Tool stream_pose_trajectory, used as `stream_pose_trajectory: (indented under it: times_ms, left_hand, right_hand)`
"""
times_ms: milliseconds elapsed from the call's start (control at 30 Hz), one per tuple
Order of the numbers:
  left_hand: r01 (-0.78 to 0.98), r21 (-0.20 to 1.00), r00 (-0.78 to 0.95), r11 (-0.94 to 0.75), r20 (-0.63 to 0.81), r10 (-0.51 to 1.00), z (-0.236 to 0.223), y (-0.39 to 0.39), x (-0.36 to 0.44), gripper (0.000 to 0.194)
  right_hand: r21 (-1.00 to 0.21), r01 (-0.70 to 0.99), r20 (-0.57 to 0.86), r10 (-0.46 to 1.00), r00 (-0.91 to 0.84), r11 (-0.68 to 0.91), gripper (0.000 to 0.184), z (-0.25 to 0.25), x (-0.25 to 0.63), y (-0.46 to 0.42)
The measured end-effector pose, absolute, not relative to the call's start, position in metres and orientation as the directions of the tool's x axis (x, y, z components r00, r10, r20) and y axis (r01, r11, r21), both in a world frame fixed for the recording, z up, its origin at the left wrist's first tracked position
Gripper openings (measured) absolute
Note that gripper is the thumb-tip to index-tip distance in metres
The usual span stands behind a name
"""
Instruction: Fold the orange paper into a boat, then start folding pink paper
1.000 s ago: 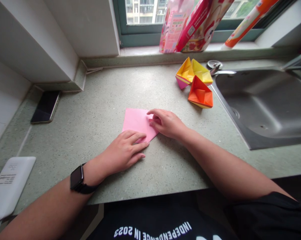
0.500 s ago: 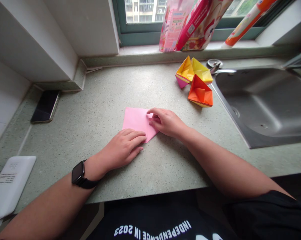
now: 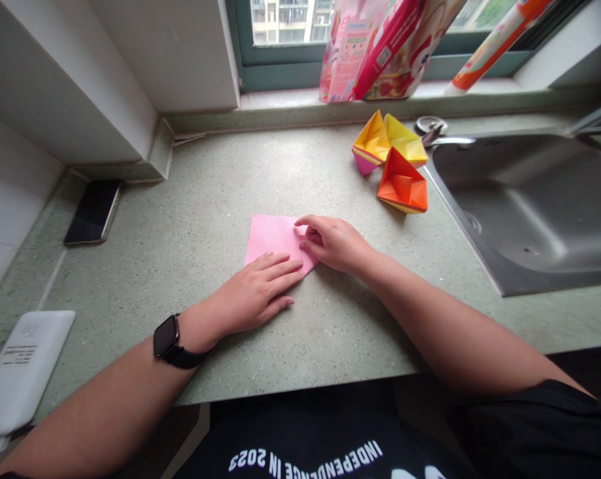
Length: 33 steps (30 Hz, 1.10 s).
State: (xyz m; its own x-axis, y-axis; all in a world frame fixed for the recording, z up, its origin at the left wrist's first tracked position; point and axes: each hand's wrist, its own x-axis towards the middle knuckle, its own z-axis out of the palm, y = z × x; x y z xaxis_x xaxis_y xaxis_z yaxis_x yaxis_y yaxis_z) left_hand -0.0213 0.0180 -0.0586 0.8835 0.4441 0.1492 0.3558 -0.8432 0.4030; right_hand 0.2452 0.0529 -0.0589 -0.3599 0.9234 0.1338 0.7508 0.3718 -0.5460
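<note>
A folded sheet of pink paper [image 3: 271,236] lies flat on the counter in front of me. My left hand [image 3: 260,286], with a black watch on its wrist, rests palm down across the paper's near edge, fingers stretched out. Over the paper's right side is my right hand [image 3: 335,243]. Its fingers are loosely bent, with the index fingertip and thumb apart over the pink surface. The paper's right corner is hidden beneath that hand.
Folded paper pieces, yellow [image 3: 373,143] and orange [image 3: 404,186], stand by the steel sink [image 3: 544,219]. A phone [image 3: 93,211] and a white power bank [image 3: 28,372] lie at the left. Packages [image 3: 350,60] stand on the windowsill.
My left hand has slid right and slightly up, farther over the paper, its fingers now flatter. My right hand keeps its place on the paper.
</note>
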Motion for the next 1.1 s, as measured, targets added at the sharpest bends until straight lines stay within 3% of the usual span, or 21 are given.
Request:
stream_pose_trajectory:
  times_ms: [267, 800, 933, 1100]
  left_hand:
    - [0.364, 0.449, 0.876, -0.816, 0.132, 0.464, -0.057, 0.017, -0.021, 0.050]
    - [0.379, 0.430, 0.878, -0.820, 0.115, 0.466, -0.056, 0.020, -0.019, 0.043]
    - [0.380, 0.431, 0.875, -0.818, 0.120, 0.470, -0.056, 0.020, -0.018, 0.042]
    - [0.382, 0.425, 0.876, -0.820, 0.117, 0.468, -0.055, 0.020, -0.017, 0.043]
  right_hand:
    - [-0.544, 0.760, 0.117, 0.929, -0.352, 0.356, 0.035, -0.057, 0.244, 0.052]
    - [-0.526, 0.760, 0.152, 0.921, -0.358, 0.382, 0.040, -0.061, 0.246, 0.052]
    - [-0.411, 0.808, 0.235, 0.906, -0.353, 0.421, 0.039, -0.061, 0.250, 0.050]
    - [-0.178, 0.875, 0.310, 0.869, -0.385, 0.451, 0.014, -0.055, 0.250, 0.037]
